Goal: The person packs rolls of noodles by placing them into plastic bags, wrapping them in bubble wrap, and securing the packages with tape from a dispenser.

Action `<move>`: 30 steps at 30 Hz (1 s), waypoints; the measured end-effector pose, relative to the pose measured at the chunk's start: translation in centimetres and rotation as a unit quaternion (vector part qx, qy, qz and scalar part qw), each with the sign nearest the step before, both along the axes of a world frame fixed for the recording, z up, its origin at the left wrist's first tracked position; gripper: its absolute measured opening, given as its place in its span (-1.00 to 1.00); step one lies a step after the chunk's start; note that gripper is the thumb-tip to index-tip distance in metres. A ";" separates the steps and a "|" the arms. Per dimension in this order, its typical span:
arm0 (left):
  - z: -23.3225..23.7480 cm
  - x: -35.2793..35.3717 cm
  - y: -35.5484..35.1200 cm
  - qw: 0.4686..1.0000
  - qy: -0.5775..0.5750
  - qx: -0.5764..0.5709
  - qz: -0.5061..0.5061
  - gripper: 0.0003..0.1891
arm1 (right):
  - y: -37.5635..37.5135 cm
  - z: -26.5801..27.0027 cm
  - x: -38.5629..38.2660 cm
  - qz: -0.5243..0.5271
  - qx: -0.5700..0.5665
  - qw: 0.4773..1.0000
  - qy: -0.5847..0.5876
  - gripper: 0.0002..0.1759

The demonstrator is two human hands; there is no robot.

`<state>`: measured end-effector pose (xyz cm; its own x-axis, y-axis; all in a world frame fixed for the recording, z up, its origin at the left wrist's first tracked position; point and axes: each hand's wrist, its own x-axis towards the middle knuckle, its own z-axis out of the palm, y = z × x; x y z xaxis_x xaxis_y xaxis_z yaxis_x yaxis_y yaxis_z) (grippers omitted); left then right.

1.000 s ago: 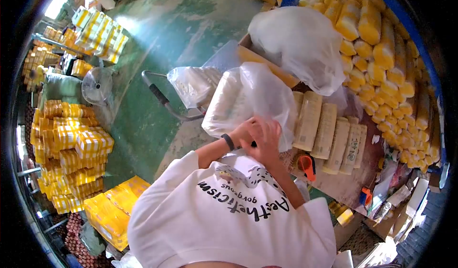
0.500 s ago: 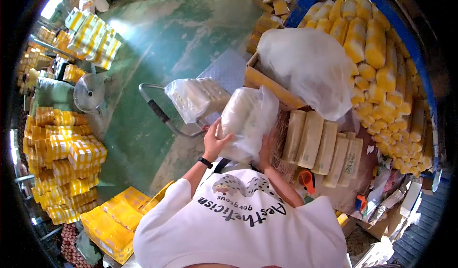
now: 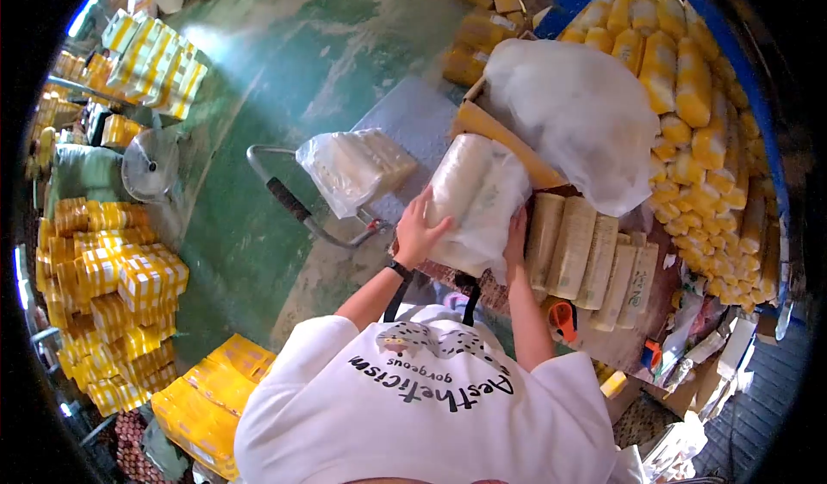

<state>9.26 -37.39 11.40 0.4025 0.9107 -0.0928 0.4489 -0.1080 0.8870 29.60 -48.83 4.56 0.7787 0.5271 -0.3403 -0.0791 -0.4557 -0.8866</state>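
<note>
Between my two hands is a clear plastic bag of pale, roll-shaped packs (image 3: 476,198), held in front of my body. My left hand (image 3: 420,231) grips its left side, thumb on top and fingers along the edge. My right hand (image 3: 516,236) presses against the right side; its fingers are partly hidden by the bag. A second bagged bundle (image 3: 357,164) lies just beyond, on a flat grey-blue platform trolley (image 3: 413,114). To the right of my right hand several paper-wrapped long packs (image 3: 575,241) lie in a row.
An open cardboard box (image 3: 500,139) with a large plastic liner (image 3: 568,114) stands ahead right. The trolley's bent handle (image 3: 289,198) sticks out left. An orange tape dispenser (image 3: 562,319) lies right. Yellow-wrapped packs (image 3: 689,88) are piled right, taped parcels (image 3: 129,277) left.
Both hands and the bagged packs have moved right and forward, away from my body. The bag is tilted further to the right. The bundle on the trolley stays put.
</note>
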 end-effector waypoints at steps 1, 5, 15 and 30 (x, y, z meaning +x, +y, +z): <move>0.1 -0.2 0.3 1.000 -0.004 0.000 -0.023 -0.22 | -0.2 0.7 -0.1 -0.002 0.001 1.000 0.000 -0.40; -0.6 -1.5 1.2 0.998 -0.021 0.000 -0.059 -0.30 | -3.3 5.9 -1.1 0.025 -0.049 0.997 -0.049 -0.42; 6.7 -5.1 0.2 0.983 -0.064 0.171 0.022 -0.68 | -17.8 10.7 -0.1 0.035 -0.064 0.984 -0.163 -0.75; 0.6 18.8 -19.0 0.973 -0.042 -0.176 -0.143 -0.27 | -42.0 11.0 26.9 -0.169 -0.255 0.901 -0.306 -0.60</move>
<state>28.07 -56.43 12.03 0.6551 0.6774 -0.3346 0.3694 0.0992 0.9240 56.50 -90.78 15.52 0.9897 0.1204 0.0768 0.1427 -0.8584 -0.4928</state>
